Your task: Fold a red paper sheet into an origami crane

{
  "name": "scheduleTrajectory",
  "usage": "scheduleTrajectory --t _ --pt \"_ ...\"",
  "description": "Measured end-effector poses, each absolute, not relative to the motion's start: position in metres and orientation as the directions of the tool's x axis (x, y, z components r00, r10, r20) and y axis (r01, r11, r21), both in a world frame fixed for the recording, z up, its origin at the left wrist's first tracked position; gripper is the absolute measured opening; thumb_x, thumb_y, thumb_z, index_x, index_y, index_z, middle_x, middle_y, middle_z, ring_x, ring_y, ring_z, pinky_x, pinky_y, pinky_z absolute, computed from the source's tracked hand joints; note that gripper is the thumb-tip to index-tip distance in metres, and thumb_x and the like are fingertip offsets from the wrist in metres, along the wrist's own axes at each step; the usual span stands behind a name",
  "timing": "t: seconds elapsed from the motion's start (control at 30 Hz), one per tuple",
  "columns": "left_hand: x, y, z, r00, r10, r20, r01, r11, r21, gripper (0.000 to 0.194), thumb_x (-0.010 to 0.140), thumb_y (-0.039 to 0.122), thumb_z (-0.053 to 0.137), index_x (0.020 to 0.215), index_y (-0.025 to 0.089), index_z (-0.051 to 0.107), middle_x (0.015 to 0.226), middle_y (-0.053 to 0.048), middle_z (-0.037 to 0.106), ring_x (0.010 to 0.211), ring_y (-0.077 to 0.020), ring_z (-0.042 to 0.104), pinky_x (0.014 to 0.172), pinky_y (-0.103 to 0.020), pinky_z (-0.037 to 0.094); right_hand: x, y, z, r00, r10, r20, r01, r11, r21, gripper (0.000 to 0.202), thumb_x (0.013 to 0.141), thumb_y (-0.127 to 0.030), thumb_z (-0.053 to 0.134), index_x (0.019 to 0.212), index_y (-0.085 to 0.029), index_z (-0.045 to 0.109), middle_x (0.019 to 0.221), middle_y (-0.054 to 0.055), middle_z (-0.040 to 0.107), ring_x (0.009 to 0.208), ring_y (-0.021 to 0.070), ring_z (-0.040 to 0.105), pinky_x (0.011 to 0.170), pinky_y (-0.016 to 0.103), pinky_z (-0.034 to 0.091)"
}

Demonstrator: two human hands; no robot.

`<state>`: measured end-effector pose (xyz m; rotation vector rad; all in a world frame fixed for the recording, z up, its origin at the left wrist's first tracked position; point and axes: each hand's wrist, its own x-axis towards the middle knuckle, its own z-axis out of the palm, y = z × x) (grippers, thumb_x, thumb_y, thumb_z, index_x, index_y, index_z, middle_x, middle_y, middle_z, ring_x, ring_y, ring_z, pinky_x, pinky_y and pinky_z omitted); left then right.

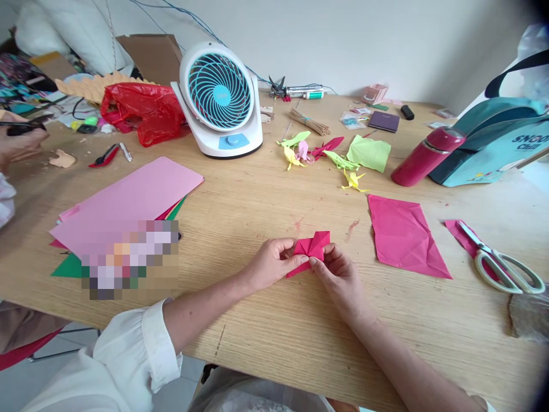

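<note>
A small folded piece of red paper is held just above the wooden table, near the middle of the view. My left hand pinches its left side between thumb and fingers. On the right side, my right hand grips the same paper, and the two thumbs almost meet at its lower edge. A creased pink-red sheet lies to the right of my hands. Beyond them are folded paper figures, among them a yellow one, beside a light green sheet.
Scissors lie over a red scrap at the right. A red bottle leans by a teal bag. Pink sheets are stacked left, with a white fan behind. Another person's hand is at the far left.
</note>
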<state>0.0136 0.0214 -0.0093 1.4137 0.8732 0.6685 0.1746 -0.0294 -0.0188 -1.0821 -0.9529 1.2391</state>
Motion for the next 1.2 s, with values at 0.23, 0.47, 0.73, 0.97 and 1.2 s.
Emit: scheduleTrajectory --t 0.23,0.47,0.73,0.97,1.2 --pt "0.014 0.023 -0.009 0.560 0.822 -0.108 0.035 0.107 0.994 0.035 0.081 0.038 0.076 0.105 0.012 0.071 0.087 -0.005 0.072 0.079 -0.0149 0.065 0.074 -0.025 0.050 0.179 -0.029 -0.012 0.056 0.998 -0.004 -0.210 0.008 -0.978 0.028 0.079 -0.046 0.078 0.089 -0.025 0.064 0.085 0.001 0.065 0.075 0.0160 0.058 0.071 0.029 0.051" --pt "0.012 0.023 -0.008 0.592 0.794 -0.140 0.027 0.154 0.988 0.035 0.078 0.036 0.079 0.102 0.014 0.070 0.095 -0.007 0.075 0.084 -0.0166 0.069 0.078 -0.026 0.052 0.183 -0.027 -0.019 0.060 0.998 -0.031 -0.175 -0.020 -0.984 0.030 0.078 -0.050 0.078 0.083 -0.023 0.065 0.080 0.002 0.066 0.072 0.0166 0.058 0.070 0.031 0.050" --pt "0.013 0.026 -0.010 0.563 0.804 -0.191 0.087 0.172 0.981 0.024 0.078 0.028 0.076 0.095 0.013 0.070 0.081 -0.003 0.073 0.070 -0.0113 0.065 0.068 -0.020 0.047 0.186 -0.023 -0.022 0.117 0.993 0.000 -0.177 0.021 -0.984 0.029 0.078 -0.049 0.078 0.084 -0.024 0.063 0.083 0.002 0.067 0.077 0.0174 0.059 0.075 0.031 0.051" --pt "0.008 0.028 -0.007 0.614 0.775 -0.148 0.146 0.073 0.987 0.022 0.087 0.035 0.066 0.089 0.014 0.067 0.076 -0.001 0.068 0.067 -0.0114 0.060 0.063 -0.020 0.042 0.186 -0.023 -0.019 0.044 0.999 0.007 -0.174 0.014 -0.985 0.027 0.079 -0.047 0.078 0.088 -0.024 0.067 0.082 0.003 0.069 0.075 0.0172 0.061 0.072 0.032 0.052" --pt "0.001 0.033 0.005 0.582 0.812 -0.042 0.332 -0.190 0.924 0.023 0.092 0.030 0.055 0.078 0.015 0.066 0.072 0.002 0.058 0.068 -0.0108 0.050 0.063 -0.021 0.036 0.189 -0.025 -0.023 0.041 0.999 0.000 -0.134 0.006 -0.991 0.030 0.080 -0.043 0.078 0.100 -0.025 0.065 0.081 0.000 0.065 0.071 0.0148 0.058 0.065 0.027 0.048"
